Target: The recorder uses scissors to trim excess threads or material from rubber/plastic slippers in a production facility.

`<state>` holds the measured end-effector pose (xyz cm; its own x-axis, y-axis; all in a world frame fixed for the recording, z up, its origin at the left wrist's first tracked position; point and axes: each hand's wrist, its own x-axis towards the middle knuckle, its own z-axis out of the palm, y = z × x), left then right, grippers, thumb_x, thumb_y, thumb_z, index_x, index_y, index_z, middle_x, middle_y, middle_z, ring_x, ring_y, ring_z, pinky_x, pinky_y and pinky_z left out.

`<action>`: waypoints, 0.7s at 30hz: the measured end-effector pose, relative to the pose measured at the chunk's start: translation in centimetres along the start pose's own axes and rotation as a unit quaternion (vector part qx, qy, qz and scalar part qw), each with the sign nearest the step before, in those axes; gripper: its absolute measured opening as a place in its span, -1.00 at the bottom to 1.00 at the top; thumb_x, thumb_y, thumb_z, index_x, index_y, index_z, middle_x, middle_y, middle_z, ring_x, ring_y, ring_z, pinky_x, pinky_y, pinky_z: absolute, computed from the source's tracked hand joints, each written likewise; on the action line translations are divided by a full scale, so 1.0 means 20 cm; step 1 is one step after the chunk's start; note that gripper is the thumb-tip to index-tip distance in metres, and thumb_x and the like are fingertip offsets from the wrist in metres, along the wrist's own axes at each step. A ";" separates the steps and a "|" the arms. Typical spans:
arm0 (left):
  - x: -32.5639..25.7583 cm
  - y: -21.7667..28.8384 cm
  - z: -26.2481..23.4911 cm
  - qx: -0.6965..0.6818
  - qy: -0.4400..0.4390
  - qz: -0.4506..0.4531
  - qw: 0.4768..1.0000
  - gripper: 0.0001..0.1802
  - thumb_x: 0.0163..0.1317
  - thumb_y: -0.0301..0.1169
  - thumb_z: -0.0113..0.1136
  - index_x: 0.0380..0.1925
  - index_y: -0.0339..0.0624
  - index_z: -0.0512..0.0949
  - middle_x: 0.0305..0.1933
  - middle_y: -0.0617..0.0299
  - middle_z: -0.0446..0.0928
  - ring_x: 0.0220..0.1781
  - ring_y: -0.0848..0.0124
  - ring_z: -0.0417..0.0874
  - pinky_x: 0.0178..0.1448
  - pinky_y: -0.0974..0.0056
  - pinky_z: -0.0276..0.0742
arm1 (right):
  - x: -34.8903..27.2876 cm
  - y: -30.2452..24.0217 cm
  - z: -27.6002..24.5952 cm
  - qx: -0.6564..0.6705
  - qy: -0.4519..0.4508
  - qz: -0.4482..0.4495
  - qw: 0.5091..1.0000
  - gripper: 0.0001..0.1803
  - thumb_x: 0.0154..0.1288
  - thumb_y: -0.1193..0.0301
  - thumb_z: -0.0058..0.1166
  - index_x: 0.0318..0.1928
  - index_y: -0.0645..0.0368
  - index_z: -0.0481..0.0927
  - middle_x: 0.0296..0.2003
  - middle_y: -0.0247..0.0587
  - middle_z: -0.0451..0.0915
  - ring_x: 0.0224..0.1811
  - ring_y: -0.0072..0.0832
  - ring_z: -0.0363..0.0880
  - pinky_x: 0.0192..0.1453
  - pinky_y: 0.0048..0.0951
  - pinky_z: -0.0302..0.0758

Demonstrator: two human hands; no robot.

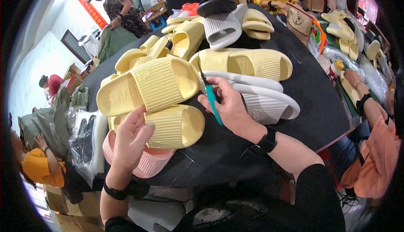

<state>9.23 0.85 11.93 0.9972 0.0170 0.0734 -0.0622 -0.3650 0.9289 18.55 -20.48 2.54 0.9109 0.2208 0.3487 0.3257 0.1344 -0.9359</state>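
My right hand is closed around thread snips with a teal handle; their dark, narrow blade points up beside a yellow slide slipper's toe. My left hand has its fingers apart, and the fingertips meet the lower edge of that upper yellow slipper. It lies across a second yellow slipper. Partly hidden below them and my left hand is a pink slipper. White slippers rest to the right, beside my right hand, with a long yellow slipper behind.
More yellow slippers are heaped farther back, near a grey-white slipper topped by black ones. All lie on a black-covered table. A co-worker's arm reaches in at right near a bottle. Bagged items stand left.
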 end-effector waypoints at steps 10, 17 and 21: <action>0.02 -0.02 0.05 -0.058 -0.002 0.018 0.998 -0.59 0.21 -0.61 0.05 0.08 -0.40 0.34 -0.02 0.09 0.53 0.07 0.44 0.52 0.13 0.37 0.42 | 0.00 -0.04 0.01 0.158 0.012 0.039 0.987 -0.48 0.20 0.47 0.19 0.12 0.27 0.28 -0.26 -0.26 0.49 -0.40 -0.68 0.47 -0.41 -0.64 0.48; 0.00 0.12 0.03 0.300 -0.007 0.138 0.944 -0.54 0.06 -0.57 0.11 0.03 -0.37 0.39 -0.08 -0.14 0.53 0.04 0.07 0.55 0.09 0.19 0.46 | 0.03 -0.03 -0.04 0.174 0.058 0.005 0.983 -0.49 0.23 0.47 0.13 0.14 0.29 0.25 -0.32 -0.24 0.48 -0.51 -0.60 0.47 -0.45 -0.56 0.50; -0.02 0.18 0.03 0.435 -0.038 0.262 0.860 -0.42 0.02 -0.58 0.06 0.13 -0.43 0.26 -0.26 -0.14 0.52 -0.16 -0.05 0.51 -0.02 0.01 0.40 | 0.06 -0.09 -0.10 0.197 0.118 0.008 0.973 -0.54 0.20 0.48 0.12 0.09 0.24 0.30 -0.34 -0.28 0.46 -0.54 -0.59 0.48 -0.50 -0.57 0.51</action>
<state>8.71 -1.02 15.05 0.8437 -0.4111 0.3453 -0.4818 -0.8635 0.1492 19.63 -22.40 4.55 0.9630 0.0031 0.2696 0.2314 0.5037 -0.8323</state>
